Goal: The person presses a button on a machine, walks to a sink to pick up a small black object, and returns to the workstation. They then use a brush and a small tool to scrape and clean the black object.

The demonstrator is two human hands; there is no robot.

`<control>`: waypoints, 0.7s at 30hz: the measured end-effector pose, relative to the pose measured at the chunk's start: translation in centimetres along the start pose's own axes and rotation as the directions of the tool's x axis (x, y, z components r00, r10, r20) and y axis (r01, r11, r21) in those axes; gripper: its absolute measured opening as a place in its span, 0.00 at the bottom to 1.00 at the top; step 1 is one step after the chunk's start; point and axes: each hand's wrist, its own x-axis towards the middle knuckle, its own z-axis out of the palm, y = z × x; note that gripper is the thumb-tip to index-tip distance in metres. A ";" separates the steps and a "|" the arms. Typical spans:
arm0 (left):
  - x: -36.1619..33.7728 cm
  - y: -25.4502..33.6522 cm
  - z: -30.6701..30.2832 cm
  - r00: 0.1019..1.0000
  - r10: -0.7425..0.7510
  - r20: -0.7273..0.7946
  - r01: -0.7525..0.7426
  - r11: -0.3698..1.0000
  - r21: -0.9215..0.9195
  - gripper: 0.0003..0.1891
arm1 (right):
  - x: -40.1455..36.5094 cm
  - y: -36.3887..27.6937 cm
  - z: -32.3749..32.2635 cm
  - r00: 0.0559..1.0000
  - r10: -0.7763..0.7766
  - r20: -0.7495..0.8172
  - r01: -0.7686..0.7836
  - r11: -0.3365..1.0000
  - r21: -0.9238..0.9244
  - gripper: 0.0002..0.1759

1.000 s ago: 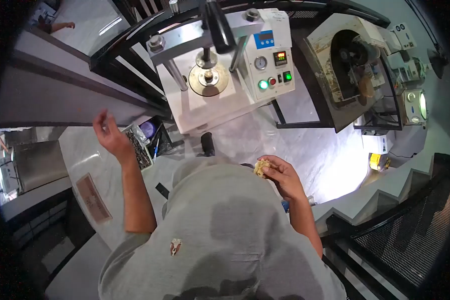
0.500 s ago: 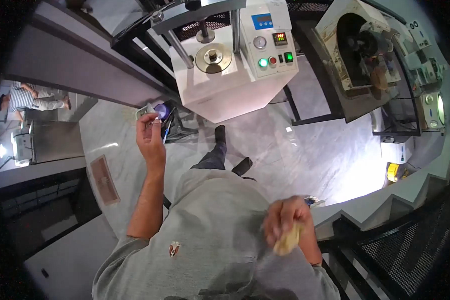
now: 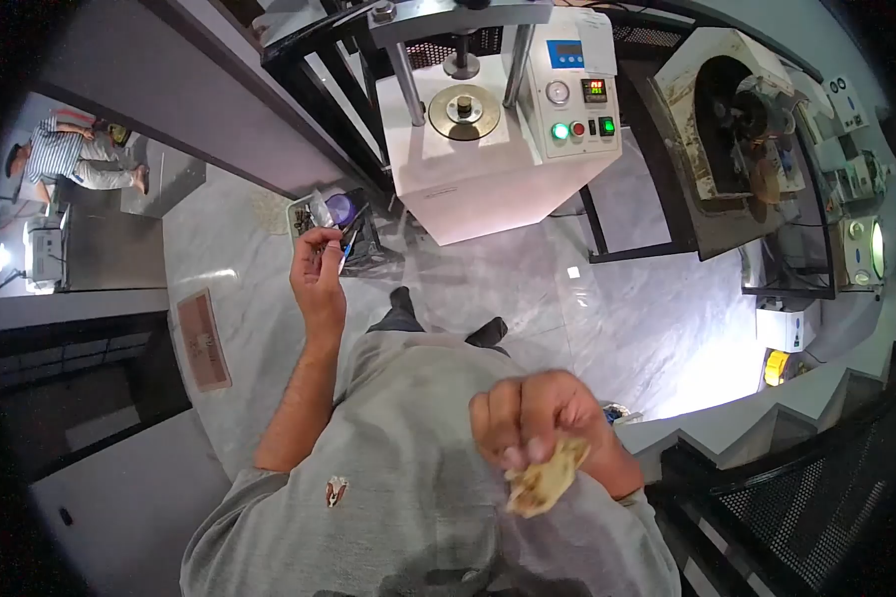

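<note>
My right hand (image 3: 538, 418) is closed around a piece of pale yellow, bitten-looking flatbread (image 3: 550, 478) with brownish patches, held in front of my chest. Its fingers cover the upper part of the bread. Farther forward on the left, my left hand (image 3: 319, 274) is raised with its fingers curled together. Whatever may be between those fingertips is too small to name. Just beyond it, on the floor, are a tray of small dark items (image 3: 299, 221), a purple round object (image 3: 340, 209) and a black plastic bag (image 3: 368, 239).
Ahead stands a white press machine (image 3: 488, 189) with a round metal plate, gauge and lit buttons. A dirty, open-fronted machine (image 3: 707, 109) is on the right. Black railing and steps (image 3: 786, 468) lie at lower right. Another person (image 3: 70, 159) is at far left, near a doormat (image 3: 202, 340).
My right hand has moved left and slightly up with the flatbread, which shows more plainly. The machine has shifted right in view as my head turned. My left hand remains raised.
</note>
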 end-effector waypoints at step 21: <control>21.1 -7.8 -15.7 0.966 -0.194 0.170 0.179 0.979 0.095 0.07 | 25.2 10.6 3.1 0.788 -0.614 0.056 0.612 0.790 0.038 0.10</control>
